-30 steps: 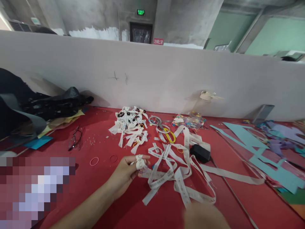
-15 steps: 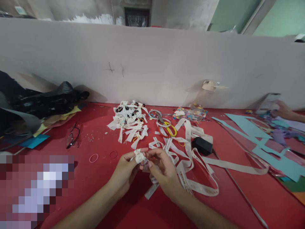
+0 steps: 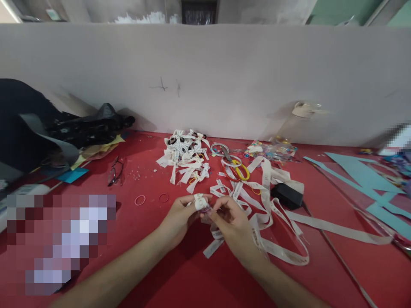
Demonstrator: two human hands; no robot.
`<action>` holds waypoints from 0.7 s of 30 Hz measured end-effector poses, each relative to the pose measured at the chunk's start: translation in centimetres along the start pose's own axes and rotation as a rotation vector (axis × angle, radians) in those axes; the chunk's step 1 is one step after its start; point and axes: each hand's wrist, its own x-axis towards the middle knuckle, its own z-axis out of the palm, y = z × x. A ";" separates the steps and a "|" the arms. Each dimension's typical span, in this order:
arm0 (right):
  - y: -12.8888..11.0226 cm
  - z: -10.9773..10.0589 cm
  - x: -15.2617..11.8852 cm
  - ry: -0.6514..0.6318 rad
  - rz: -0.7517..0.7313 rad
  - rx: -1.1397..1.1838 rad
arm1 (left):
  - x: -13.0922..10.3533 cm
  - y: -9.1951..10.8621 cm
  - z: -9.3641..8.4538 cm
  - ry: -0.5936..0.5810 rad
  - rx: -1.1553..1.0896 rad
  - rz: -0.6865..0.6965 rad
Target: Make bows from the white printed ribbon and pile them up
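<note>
A white ribbon (image 3: 201,202) is wrapped around the fingertips of my left hand (image 3: 178,220), whose fingers are closed on it. My right hand (image 3: 236,224) sits close beside it, thumb and fingers pinched at a small purplish loop (image 3: 207,210) that looks like a hair elastic. Part of the ribbon and loop is hidden by my fingers. Beneath and right of my right hand, a long printed white ribbon (image 3: 284,255) lies in loose curls. Beyond my hands is a pile of ribbon-tied hair ties (image 3: 186,156).
Scissors (image 3: 243,171) with red and yellow handles lie near bracelet-like rings. A black block (image 3: 287,195) rests on the ribbon. Two pink elastics (image 3: 140,199) and eyeglasses (image 3: 114,172) lie left. Light-blue sheets (image 3: 362,171) cover the right; a white partition (image 3: 224,85) stands behind.
The view has turned a little left, so things sit farther right. My hands stay together at the ribbon, with the right fingers slightly shifted. Another person's hand at the right edge has left view.
</note>
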 end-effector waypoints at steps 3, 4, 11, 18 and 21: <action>0.2 -0.1 0.1 -0.007 -0.037 -0.064 | 0.1 0.1 0.0 -0.041 -0.031 -0.045; 0.2 -0.1 0.2 -0.004 -0.030 -0.063 | 0.1 0.1 0.0 -0.047 -0.027 -0.042; 0.8 0.1 0.6 0.015 0.080 0.003 | -0.1 0.0 0.2 0.079 0.180 0.150; 0.0 0.0 0.2 -0.016 0.100 -0.131 | -0.3 -0.4 -0.2 0.060 0.354 0.294; -0.3 0.0 0.1 -0.047 0.084 -0.150 | -0.4 -0.3 -0.3 0.035 0.380 0.319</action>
